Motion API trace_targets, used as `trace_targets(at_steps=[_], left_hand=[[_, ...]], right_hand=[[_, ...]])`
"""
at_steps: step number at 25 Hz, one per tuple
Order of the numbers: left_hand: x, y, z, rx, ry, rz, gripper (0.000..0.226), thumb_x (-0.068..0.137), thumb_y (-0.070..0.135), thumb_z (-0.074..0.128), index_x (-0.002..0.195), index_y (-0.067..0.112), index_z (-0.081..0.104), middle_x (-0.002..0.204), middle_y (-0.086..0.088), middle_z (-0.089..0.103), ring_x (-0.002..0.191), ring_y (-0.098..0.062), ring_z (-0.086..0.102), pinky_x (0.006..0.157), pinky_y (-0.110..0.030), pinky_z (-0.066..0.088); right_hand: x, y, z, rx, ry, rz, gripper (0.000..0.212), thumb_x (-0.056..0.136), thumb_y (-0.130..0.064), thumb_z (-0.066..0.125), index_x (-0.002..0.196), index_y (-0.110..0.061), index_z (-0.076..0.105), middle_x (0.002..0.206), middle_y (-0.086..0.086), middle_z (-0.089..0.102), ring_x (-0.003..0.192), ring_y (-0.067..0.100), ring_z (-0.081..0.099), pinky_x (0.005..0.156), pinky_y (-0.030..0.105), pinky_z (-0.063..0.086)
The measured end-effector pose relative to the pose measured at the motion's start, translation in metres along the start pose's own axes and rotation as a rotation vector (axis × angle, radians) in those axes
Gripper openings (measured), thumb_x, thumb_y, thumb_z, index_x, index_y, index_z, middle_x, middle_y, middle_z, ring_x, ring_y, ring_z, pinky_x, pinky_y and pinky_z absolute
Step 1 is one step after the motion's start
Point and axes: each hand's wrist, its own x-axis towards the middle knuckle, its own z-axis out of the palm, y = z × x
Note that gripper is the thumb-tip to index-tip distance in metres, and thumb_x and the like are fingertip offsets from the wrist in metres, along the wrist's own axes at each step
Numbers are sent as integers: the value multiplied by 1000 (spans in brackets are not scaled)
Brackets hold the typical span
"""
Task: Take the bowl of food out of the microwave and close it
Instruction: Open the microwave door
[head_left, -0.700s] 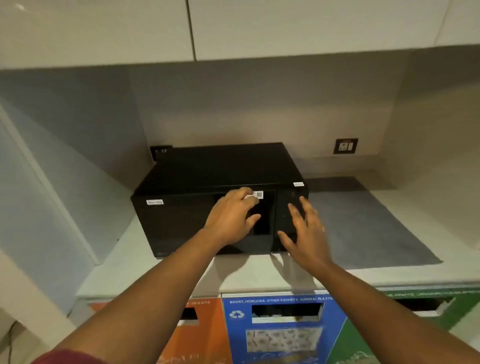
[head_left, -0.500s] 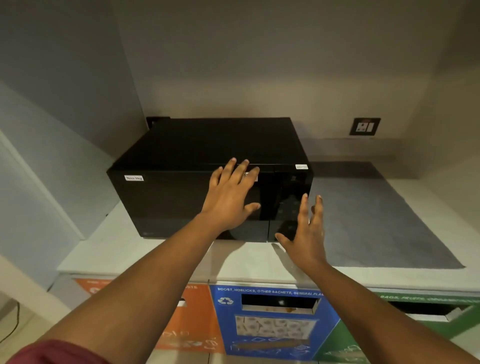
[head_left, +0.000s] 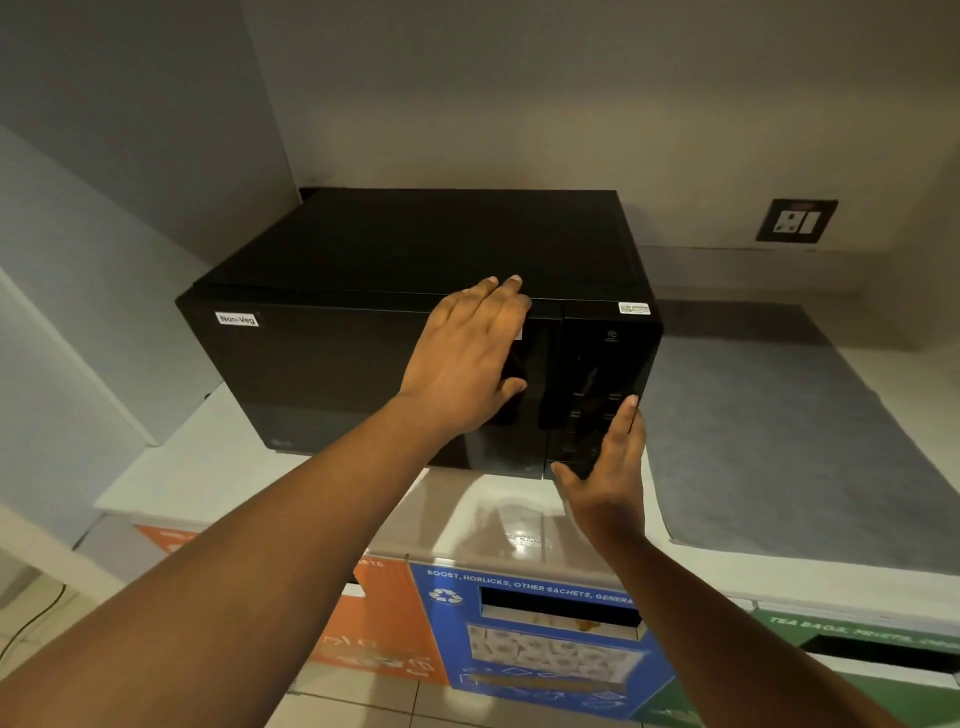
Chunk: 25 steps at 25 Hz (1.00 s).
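Observation:
A black microwave (head_left: 415, 249) stands on the white counter (head_left: 218, 467), its dark glass door (head_left: 322, 374) closed and a "Non-Veg" label at its upper left. My left hand (head_left: 467, 358) lies flat on the door's right part, fingertips over the top edge. My right hand (head_left: 608, 462) is at the control panel (head_left: 602, 379), fingers against its lower right and thumb under the bottom edge. Both hands hold nothing. No bowl is visible; the dark door hides the inside.
A grey mat (head_left: 795, 441) covers the counter to the right of the microwave. A wall socket (head_left: 795, 221) sits at the back right. Below the counter edge are orange (head_left: 384, 623), blue (head_left: 545, 639) and green (head_left: 852, 654) waste bins. Walls close in on the left.
The view has come closer and dropped. My left hand slid up the door so its fingertips reach the top edge. My right hand moved onto the lower control panel.

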Motion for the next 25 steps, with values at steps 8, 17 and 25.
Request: trace_targets(at_steps=[8, 17, 25], left_hand=[[-2, 5, 2, -74, 16, -22, 91, 85, 38, 81, 159, 22, 32, 168, -5, 34, 156, -25, 29, 126, -43, 23], [-30, 5, -25, -338, 21, -39, 61, 97, 63, 51, 144, 24, 58, 146, 1, 63, 139, -18, 53, 118, -44, 36], [-39, 9, -73, -329, -247, -300, 36, 104, 37, 39, 80, 28, 64, 80, 5, 70, 89, -22, 66, 94, -42, 39]], right_hand=[[-2, 6, 13, -77, 95, 0, 130, 83, -20, 84, 152, -49, -22, 167, 23, 22, 143, 44, 43, 105, 39, 46], [-4, -22, 1, -244, 6, 87, 126, 81, -36, 82, 159, -31, -17, 171, 17, -5, 155, 42, 13, 119, 59, 23], [62, -125, -58, -494, 28, -343, 68, 93, -20, 53, 157, -14, 32, 166, 11, 34, 157, 30, 15, 120, 54, 14]])
